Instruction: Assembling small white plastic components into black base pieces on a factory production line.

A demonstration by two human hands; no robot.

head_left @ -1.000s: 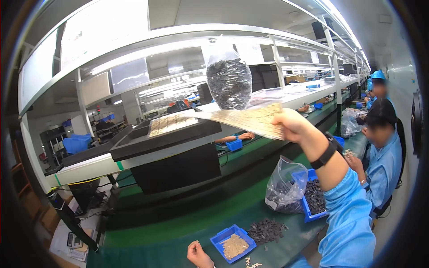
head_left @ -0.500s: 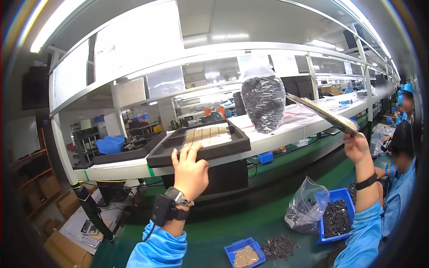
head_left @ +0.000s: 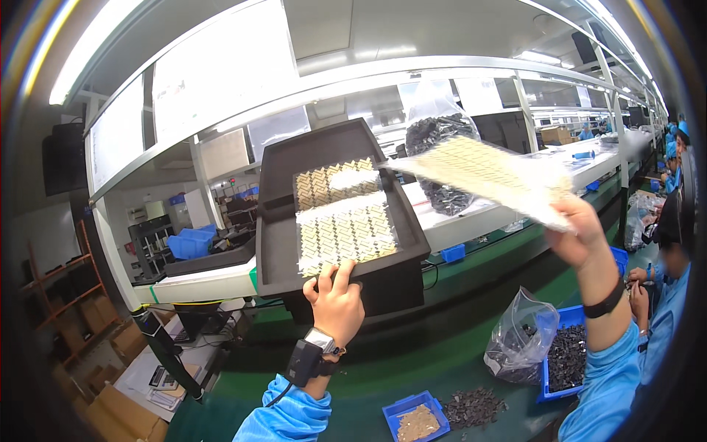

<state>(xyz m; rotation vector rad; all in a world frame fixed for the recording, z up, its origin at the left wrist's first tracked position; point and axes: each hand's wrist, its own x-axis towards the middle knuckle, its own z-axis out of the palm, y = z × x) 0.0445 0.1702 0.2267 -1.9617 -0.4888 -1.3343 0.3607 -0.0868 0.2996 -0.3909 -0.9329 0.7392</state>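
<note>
A black tray (head_left: 276,250) with raised walls tilts toward me on the shelf edge. Inside lie sheets of small tan pieces (head_left: 346,234) in a zigzag pattern, partly under shiny clear film. My left hand (head_left: 339,306) has its fingers curled over the tray's near rim, their tips against the sheet's lower edge. To the right, my right hand (head_left: 582,232) grips a similar patterned sheet (head_left: 486,173) by its near right corner. That sheet is held in the air, smeared by motion, in front of a clear bag of black pieces (head_left: 442,199).
The white shelf (head_left: 456,230) runs off to the right. Below, on the green bench, are a small blue bin (head_left: 398,427) of tan bits, loose black pieces (head_left: 471,407), a clear bag (head_left: 519,342) and a larger blue bin (head_left: 565,317). A co-worker's blue sleeve (head_left: 666,317) is close on the right.
The tray has tipped up toward me, so its inside now shows. The sheet in my right hand has swung left and turned its broad face into view.
</note>
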